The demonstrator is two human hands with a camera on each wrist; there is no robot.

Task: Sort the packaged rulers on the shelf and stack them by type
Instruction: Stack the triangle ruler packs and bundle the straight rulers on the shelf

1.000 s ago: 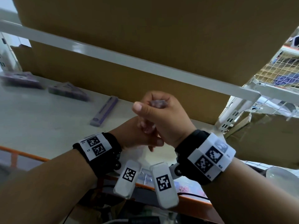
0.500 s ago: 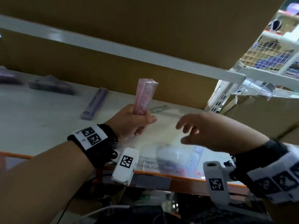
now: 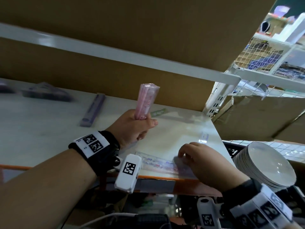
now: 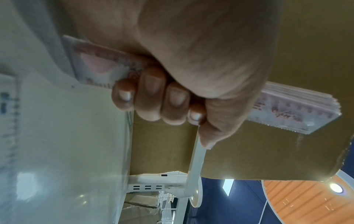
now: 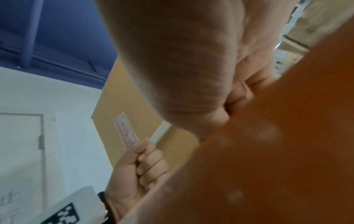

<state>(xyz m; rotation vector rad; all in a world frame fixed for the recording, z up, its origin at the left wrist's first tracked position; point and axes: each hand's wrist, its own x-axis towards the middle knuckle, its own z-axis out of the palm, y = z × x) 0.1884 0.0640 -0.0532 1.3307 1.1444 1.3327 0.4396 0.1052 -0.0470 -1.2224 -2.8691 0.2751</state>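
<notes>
My left hand (image 3: 142,121) grips a bundle of pink packaged rulers (image 3: 146,100) and holds it upright above the white shelf (image 3: 41,129). The left wrist view shows my fingers (image 4: 162,98) wrapped round that bundle (image 4: 296,112). My right hand (image 3: 189,157) is low at the shelf's front edge. Its bent fingers grip the right end of a clear packaged ruler (image 3: 156,163) that lies flat along the edge. The thumb is hidden. In the right wrist view my left hand (image 5: 138,166) shows with the pink bundle (image 5: 126,130).
A purple ruler pack (image 3: 93,111) and a stack of purple set squares (image 3: 46,93) lie further left. A green ruler (image 3: 157,112) and a small clear ruler (image 3: 203,137) lie behind my hands. Stacked white plates (image 3: 267,166) sit at the right. Cardboard (image 3: 148,22) hangs overhead.
Both hands held the pink bundle a second ago. My right hand has let go, moved right and dropped to the clear ruler at the front edge. The left keeps the bundle raised.
</notes>
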